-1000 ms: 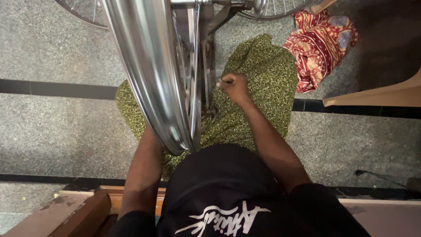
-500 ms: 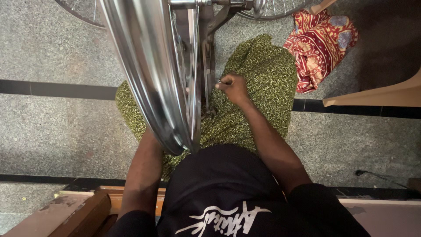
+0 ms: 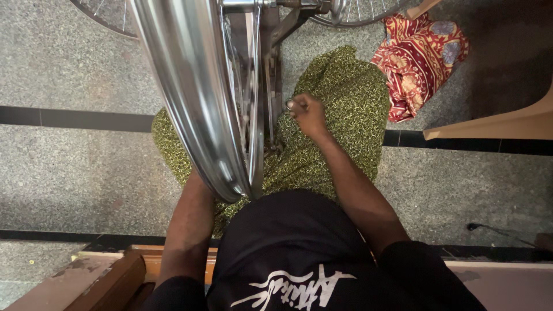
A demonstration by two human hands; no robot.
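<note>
The wheel rim (image 3: 190, 103), a bright chromed hoop seen nearly edge-on, fills the top centre of the view and runs from 12 o'clock down to the person's lap, where its lowest curve ends just above the hem of the black shirt (image 3: 288, 247). Thin spokes (image 3: 242, 86) show inside it, and a dark upright stand (image 3: 275, 75) with a metal axle across the top stands just to its 3 o'clock side.

The right hand (image 3: 308, 112) sits at the 3 o'clock side of the stand, near the centre of the view. Its fingers are curled in tight, pinching a small shiny metal piece (image 3: 290, 105) between thumb and forefinger; what the piece is cannot be told at this size. The forearm runs back from it toward 5 o'clock.

The left hand is hidden behind the rim. Only the left forearm (image 3: 187, 230) shows, rising from 7 o'clock and passing under the rim's lower curve, so whether those fingers grip anything cannot be told.

A green patterned cloth (image 3: 345, 98) covers the lap and spreads under the wheel and the right hand. At 1 o'clock a crumpled red patterned cloth (image 3: 420, 55) lies on the grey speckled floor (image 3: 75, 167). At 3 o'clock the tan edge of a plastic chair (image 3: 495, 124) reaches in. A brown wooden edge (image 3: 109, 282) lies at 7 o'clock.
</note>
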